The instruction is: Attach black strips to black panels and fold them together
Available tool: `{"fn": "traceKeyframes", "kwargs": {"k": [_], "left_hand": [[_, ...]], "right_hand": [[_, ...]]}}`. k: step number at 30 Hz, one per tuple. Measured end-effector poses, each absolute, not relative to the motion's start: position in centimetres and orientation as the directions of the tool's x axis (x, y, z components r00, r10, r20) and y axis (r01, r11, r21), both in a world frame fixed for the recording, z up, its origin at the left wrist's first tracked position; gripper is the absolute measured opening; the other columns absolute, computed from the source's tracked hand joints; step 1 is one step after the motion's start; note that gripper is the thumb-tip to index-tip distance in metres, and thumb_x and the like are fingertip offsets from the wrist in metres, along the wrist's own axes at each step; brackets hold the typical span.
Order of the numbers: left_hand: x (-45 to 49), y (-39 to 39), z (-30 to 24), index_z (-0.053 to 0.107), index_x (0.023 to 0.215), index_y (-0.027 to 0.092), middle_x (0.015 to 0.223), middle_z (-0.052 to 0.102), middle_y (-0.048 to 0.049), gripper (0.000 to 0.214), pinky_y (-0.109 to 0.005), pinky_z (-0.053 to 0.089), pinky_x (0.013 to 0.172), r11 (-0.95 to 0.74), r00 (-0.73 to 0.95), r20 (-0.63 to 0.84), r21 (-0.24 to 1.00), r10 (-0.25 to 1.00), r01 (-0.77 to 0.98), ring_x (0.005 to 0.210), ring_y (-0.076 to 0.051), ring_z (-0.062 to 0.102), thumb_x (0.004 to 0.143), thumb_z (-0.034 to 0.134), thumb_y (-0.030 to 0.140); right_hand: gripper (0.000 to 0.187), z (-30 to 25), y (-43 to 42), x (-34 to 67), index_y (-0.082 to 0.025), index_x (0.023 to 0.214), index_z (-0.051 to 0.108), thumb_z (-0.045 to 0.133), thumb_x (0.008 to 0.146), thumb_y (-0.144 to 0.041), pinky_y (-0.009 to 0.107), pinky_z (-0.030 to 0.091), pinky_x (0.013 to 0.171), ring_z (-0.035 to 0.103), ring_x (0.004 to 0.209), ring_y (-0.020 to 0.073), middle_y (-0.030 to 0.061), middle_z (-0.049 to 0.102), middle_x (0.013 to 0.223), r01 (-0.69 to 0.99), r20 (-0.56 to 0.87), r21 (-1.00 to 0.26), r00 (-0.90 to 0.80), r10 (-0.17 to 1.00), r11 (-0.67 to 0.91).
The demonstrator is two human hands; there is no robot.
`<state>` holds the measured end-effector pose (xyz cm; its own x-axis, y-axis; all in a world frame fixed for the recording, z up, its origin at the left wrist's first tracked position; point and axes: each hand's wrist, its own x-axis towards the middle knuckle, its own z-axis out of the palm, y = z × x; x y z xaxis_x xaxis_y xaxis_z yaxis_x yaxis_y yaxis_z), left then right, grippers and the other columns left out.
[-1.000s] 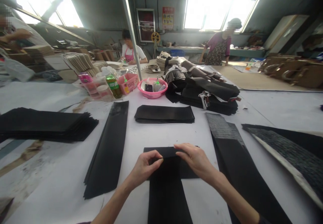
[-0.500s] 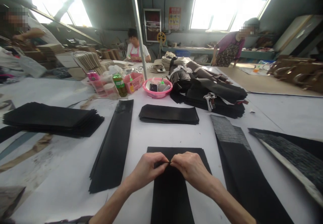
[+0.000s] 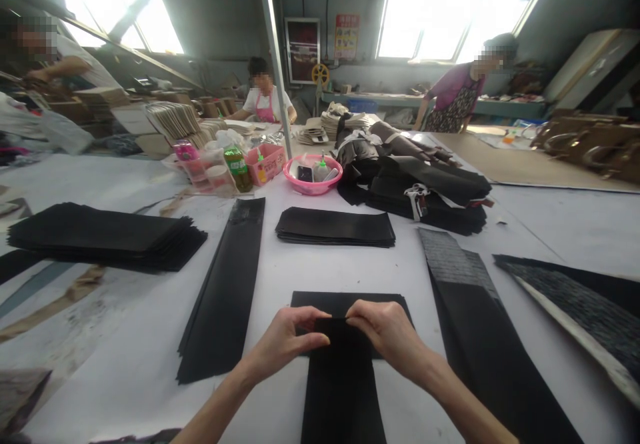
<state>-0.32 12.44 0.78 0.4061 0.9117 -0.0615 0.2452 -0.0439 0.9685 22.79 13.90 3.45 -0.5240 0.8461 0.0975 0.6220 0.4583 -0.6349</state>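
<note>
A long black strip [image 3: 343, 391] runs from the near table edge up to my hands, its far end overlapping a wider black piece [image 3: 385, 297] laid crosswise. At the right part of the strip's far edge, my right hand [image 3: 385, 327] pinches it between thumb and fingers. My left hand [image 3: 290, 337] is beside the left part of the same edge, thumb and forefinger spread with a gap between them. Whether the left fingertips touch the strip I cannot tell.
Black strips lie on the left [image 3: 227, 297] and right [image 3: 500, 357]. Beyond are a stack of black pieces [image 3: 335, 224], a pink basin [image 3: 313, 187] and piled dark material [image 3: 425, 191]. Another black stack [image 3: 100, 231] sits far left. Three people work farther back.
My hands were pinching together at the middle of the strip's edge. They have drawn apart sideways, and the left thumb and forefinger have spread.
</note>
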Motion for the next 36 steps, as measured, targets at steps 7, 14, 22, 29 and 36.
{"fn": "traceKeyframes", "kwargs": {"k": [7,14,22,29,36], "left_hand": [[1.6,12.0,0.5,0.070,0.086,0.017,0.075,0.064,-0.0006,0.026,-0.022,0.040,0.065,-0.165,0.322,0.065,0.941,0.945,0.294,0.070,-0.013,0.054,0.091,0.055,0.037],[1.1,11.7,1.1,0.069,0.089,0.016,0.078,0.064,-0.0013,0.028,-0.022,0.041,0.066,-0.169,0.418,0.053,0.955,0.907,0.246,0.071,-0.013,0.054,0.094,0.050,0.036],[1.9,11.6,0.6,0.069,0.097,0.019,0.085,0.069,-0.0018,0.027,-0.023,0.043,0.069,-0.231,0.454,0.080,0.930,0.887,0.287,0.075,-0.014,0.059,0.095,0.047,0.034],[1.9,12.0,1.0,0.071,0.105,0.022,0.088,0.071,-0.0018,0.028,-0.024,0.045,0.072,-0.176,0.405,0.072,0.958,0.912,0.227,0.079,-0.015,0.062,0.095,0.048,0.035],[2.8,12.7,-0.2,0.054,0.128,0.024,0.101,0.066,-0.0015,0.054,-0.027,0.047,0.081,0.165,0.497,-0.061,0.972,0.865,-0.167,0.094,-0.019,0.062,0.078,0.074,0.026]], "right_hand": [[0.015,4.0,13.8,23.5,-0.022,0.078,0.062,0.057,0.092,-0.027,0.021,0.037,0.059,0.058,0.062,0.0105,-0.0051,0.064,0.068,0.647,0.076,-0.629,-0.499,0.863,0.430],[0.014,4.2,13.7,25.0,-0.023,0.084,0.064,0.054,0.093,-0.025,0.021,0.038,0.062,0.058,0.065,0.0110,-0.0046,0.064,0.072,0.591,0.008,-0.716,-0.527,0.850,0.373],[0.016,4.2,13.9,23.8,-0.024,0.082,0.067,0.058,0.092,-0.032,0.021,0.035,0.061,0.059,0.065,0.0115,-0.0043,0.067,0.073,0.651,-0.008,-0.635,-0.543,0.840,0.415],[0.015,4.0,13.6,23.4,-0.024,0.090,0.065,0.050,0.096,-0.026,0.020,0.036,0.062,0.060,0.066,0.0106,-0.0040,0.066,0.076,0.624,0.032,-0.646,-0.553,0.833,0.439],[0.015,8.1,15.2,24.2,-0.025,0.092,0.064,0.050,0.095,-0.023,0.020,0.041,0.063,0.060,0.067,0.0105,-0.0047,0.066,0.078,0.613,0.032,-0.645,-0.575,0.817,0.456]]}}
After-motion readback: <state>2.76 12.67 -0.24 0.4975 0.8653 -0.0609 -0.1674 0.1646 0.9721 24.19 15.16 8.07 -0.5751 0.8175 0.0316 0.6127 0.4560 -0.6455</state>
